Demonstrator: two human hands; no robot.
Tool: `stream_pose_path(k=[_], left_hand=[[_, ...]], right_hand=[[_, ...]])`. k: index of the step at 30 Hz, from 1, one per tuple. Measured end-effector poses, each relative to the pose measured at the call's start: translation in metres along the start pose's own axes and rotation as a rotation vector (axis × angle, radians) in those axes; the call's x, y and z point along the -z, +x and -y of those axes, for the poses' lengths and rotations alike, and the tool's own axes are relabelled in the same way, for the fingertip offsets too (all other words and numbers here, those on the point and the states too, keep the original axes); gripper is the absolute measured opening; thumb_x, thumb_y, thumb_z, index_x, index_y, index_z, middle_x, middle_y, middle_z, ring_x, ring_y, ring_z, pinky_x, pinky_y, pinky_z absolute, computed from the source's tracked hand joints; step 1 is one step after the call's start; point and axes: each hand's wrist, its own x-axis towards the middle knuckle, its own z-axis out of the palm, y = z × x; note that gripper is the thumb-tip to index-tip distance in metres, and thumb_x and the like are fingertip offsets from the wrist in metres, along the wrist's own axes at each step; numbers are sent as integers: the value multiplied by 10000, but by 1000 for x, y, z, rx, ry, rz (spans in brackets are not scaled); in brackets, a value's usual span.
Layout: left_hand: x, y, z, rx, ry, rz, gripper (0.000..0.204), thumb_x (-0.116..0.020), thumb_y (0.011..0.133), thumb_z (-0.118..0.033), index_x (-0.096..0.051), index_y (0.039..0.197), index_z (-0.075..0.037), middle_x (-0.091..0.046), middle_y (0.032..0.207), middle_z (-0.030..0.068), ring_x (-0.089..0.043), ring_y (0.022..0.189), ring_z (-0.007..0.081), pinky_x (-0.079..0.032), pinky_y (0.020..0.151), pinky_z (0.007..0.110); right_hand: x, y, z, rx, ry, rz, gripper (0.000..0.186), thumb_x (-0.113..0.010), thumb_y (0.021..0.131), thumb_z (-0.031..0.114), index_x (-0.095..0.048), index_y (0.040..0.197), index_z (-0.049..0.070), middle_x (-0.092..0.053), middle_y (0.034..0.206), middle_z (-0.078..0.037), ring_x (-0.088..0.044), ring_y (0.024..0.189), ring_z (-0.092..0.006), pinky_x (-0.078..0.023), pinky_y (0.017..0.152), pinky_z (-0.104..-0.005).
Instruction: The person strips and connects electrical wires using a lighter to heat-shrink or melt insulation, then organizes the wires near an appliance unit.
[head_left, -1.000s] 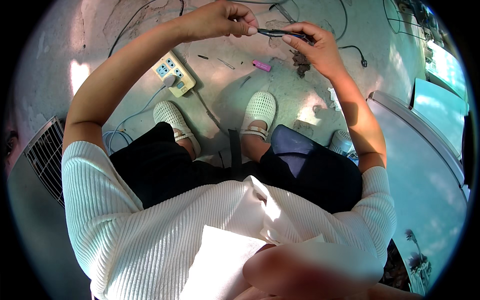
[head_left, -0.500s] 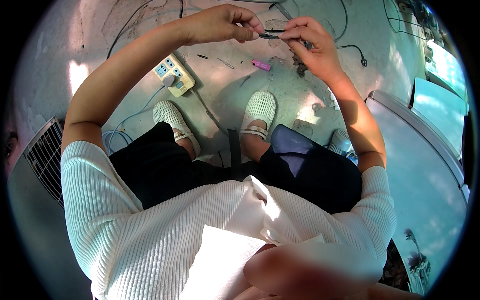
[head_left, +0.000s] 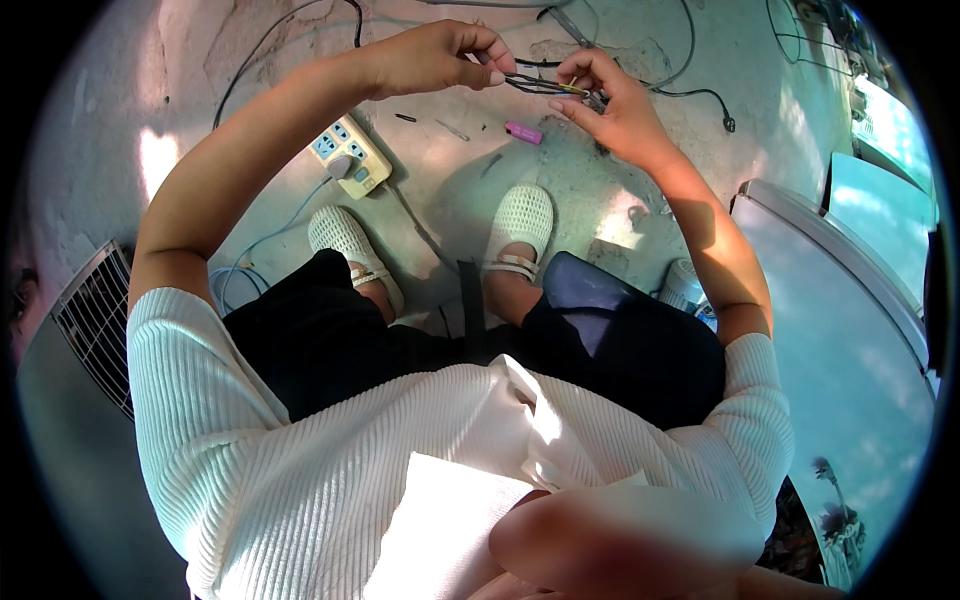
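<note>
Black cable wires (head_left: 530, 83) stretch between my two hands at the top of the view. My left hand (head_left: 450, 62) pinches their left end between thumb and fingers. At their right end my right hand (head_left: 618, 108) closes with thumb and forefinger around the strands, where a yellow-green wire (head_left: 572, 88) and a bit of blue show. The joint under the right fingers is partly hidden. A grey strip-like tool or cable piece (head_left: 572, 30) lies just beyond the right hand, its kind unclear.
A cream power strip (head_left: 368, 178) with a grey plug sits by my left foot. A small pink lighter-shaped thing (head_left: 523, 132), a thin metal rod (head_left: 453, 130) and a cable plug (head_left: 728, 124) lie on the floor. A white panel (head_left: 800, 300) stands right, a wire grille (head_left: 95, 315) left.
My right hand has turned and lowered slightly, its fingers now more open to view. The wires show more between the hands, with yellow-green visible. My left hand has shifted slightly down and left.
</note>
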Motion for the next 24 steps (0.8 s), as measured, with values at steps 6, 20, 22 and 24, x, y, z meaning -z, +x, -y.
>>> stream_pose_path(k=[6,20,22,24], left_hand=[[8,-4,26,-13,387,-104,177,-615,898,-138,-613,1038,-30,-637,926,48,-595,813,136,-480,779,292],[36,16,85,71,633,-271,295,-598,873,-28,-604,1168,-45,-681,1056,122,-669,937,231,-516,840,346],[40,19,97,76,674,-273,303,-604,867,-30,-607,1169,-53,-677,1070,123,-668,949,238,-519,847,348],[42,17,109,69,674,-256,307,-609,860,-33,-612,1166,-60,-672,1082,121,-666,960,243,-522,850,352]], right_hand=[[-5,-26,-76,14,-578,222,199,-634,863,194,-624,1034,93,-649,1008,-63,-573,1014,-243,-374,932,-385],[47,-53,-166,-187,-1144,-84,216,-572,881,166,-712,1040,208,-688,963,34,-583,1032,-174,-295,1042,-519],[54,-52,-171,-234,-1178,-84,213,-576,883,177,-712,1044,209,-686,986,28,-590,1034,-178,-304,1036,-523],[57,-56,-177,-277,-1173,-47,207,-581,888,196,-712,1048,211,-683,1004,20,-597,1031,-184,-317,1026,-527]])
